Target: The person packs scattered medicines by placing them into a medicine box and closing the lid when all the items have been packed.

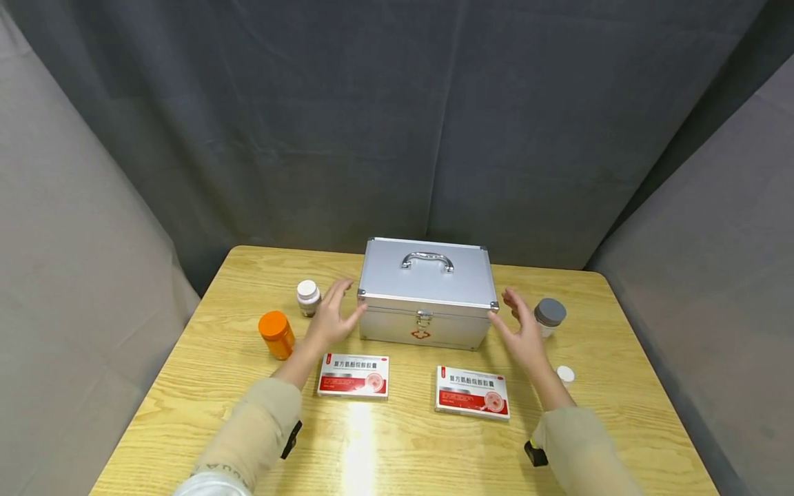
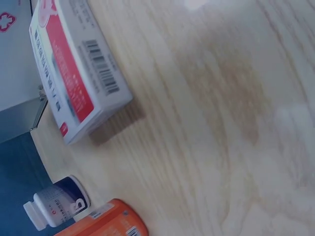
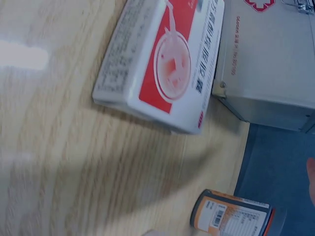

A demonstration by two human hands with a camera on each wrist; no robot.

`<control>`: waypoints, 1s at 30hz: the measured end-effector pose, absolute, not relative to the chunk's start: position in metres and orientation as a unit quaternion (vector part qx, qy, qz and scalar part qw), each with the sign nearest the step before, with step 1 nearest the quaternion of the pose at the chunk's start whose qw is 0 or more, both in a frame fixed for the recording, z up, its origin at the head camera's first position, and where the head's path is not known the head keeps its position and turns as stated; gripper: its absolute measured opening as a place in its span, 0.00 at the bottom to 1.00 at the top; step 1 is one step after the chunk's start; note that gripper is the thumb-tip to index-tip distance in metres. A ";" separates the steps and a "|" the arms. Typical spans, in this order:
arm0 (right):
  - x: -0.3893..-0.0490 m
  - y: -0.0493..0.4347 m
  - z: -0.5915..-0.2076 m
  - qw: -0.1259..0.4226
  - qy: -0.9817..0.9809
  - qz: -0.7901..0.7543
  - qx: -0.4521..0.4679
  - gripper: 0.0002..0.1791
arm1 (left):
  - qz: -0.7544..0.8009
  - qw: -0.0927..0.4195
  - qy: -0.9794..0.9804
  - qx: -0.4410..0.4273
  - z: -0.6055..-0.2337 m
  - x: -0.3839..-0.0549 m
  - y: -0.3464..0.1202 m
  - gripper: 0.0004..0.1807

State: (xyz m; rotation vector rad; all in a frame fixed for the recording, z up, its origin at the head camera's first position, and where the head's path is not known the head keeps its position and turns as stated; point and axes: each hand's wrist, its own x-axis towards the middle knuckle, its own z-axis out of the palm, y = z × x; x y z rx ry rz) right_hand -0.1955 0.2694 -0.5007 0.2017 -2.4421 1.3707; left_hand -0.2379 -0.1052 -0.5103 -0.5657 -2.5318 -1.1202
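Observation:
A silver metal first-aid case [image 1: 428, 274] with a carry handle, front latch and red cross stands with its lid down at the table's back. At its left side my left hand [image 1: 333, 318] is spread, thumb close to the front left corner. My right hand [image 1: 524, 335] is likewise spread at the right side, its thumb by the front right corner. Whether either thumb touches the metal, I cannot tell. Two red-and-white medicine boxes [image 1: 353, 377] [image 1: 472, 393] lie flat in front of the case. Only a fingertip [image 3: 312, 179] shows in the right wrist view.
Left of the case stand a white-capped bottle [image 1: 308, 297] and an orange bottle [image 1: 276, 335]. On the right are a grey-lidded jar [image 1: 549, 315] and a white-capped item [image 1: 565, 374], partly hidden by my forearm. The wooden table [image 1: 409, 461] ends at a dark curtain [image 1: 347, 124].

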 end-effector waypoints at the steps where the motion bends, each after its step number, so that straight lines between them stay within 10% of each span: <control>1: -0.193 0.266 -0.498 0.164 -0.856 0.485 0.071 0.35 | -0.396 0.157 -0.883 -0.197 -0.512 -0.237 -0.104 0.34; 30: -0.197 0.248 -0.519 0.269 -0.832 0.476 0.099 0.31 | -0.444 0.212 -0.849 -0.195 -0.534 -0.236 -0.089 0.28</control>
